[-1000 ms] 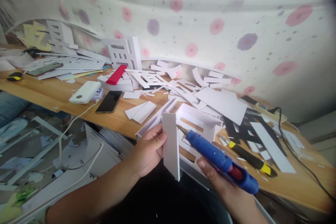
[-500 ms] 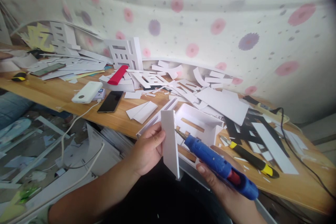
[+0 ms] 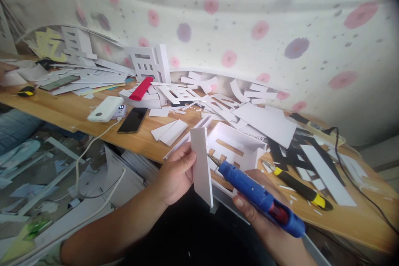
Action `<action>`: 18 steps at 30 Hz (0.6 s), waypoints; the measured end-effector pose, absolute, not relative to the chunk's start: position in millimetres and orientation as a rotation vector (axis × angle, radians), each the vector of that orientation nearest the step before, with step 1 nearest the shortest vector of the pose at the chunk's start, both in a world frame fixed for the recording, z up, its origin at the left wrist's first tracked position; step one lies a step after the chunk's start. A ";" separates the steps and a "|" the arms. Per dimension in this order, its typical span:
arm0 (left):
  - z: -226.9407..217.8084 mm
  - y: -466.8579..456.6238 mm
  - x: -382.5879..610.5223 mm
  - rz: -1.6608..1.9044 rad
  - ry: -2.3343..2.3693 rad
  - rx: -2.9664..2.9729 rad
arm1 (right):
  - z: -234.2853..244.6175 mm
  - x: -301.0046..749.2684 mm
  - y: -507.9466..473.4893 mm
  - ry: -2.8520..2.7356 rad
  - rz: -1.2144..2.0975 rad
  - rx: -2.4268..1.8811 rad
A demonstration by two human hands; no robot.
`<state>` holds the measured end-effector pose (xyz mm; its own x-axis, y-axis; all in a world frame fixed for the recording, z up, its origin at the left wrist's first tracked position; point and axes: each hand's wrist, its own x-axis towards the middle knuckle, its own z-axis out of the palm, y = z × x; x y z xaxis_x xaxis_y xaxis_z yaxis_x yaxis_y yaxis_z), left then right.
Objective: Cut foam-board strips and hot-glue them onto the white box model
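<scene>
Between the thumb and fingers of my left hand (image 3: pixel 177 174) a narrow white board strip (image 3: pixel 200 170) is held upright, its flat face toward me. My right hand (image 3: pixel 258 212) is wrapped round a blue glue gun (image 3: pixel 258 195), whose metal nozzle points left at the strip's right edge. Whether the tip touches that edge I cannot tell. Just behind the strip, a white open-topped letter-shaped shell (image 3: pixel 260 151) with cut-out slots rests at the front of the table, partly hidden by the strip, the glue gun and my hand.
A yellow-and-black utility knife (image 3: pixel 301 189) lies right of the shell. Cut white boards (image 3: pixel 264 120) and scraps cover the table's back. At left are a black phone (image 3: pixel 132 120), a white power bank (image 3: pixel 105 109) with a cable, and another person's hand (image 3: pixel 6 68) at the far edge.
The glue gun's nozzle has shifted slightly down and left along the strip's edge. My left hand keeps the strip upright, and the view has moved a little.
</scene>
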<state>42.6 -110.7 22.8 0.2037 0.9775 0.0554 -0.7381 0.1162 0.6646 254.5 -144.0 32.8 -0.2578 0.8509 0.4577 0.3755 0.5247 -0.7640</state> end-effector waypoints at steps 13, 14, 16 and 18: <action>26.3 -107.2 42.6 1.329 0.414 0.644 | 30.2 256.2 -143.4 -1.858 0.660 -1.008; 27.1 -106.6 42.5 1.330 0.402 0.643 | 29.3 256.4 -143.3 -1.861 0.656 -1.005; 28.7 -105.6 42.2 1.337 0.391 0.642 | 28.2 257.3 -143.0 -1.872 0.650 -1.004; 30.2 -104.9 41.7 1.342 0.401 0.649 | 27.6 258.6 -143.1 -1.885 0.639 -1.008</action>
<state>41.7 -104.9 30.2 0.1992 0.9753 0.0953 -0.7627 0.0932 0.6400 258.6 -143.1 27.6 -0.2837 0.8421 0.4587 0.3892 0.5383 -0.7475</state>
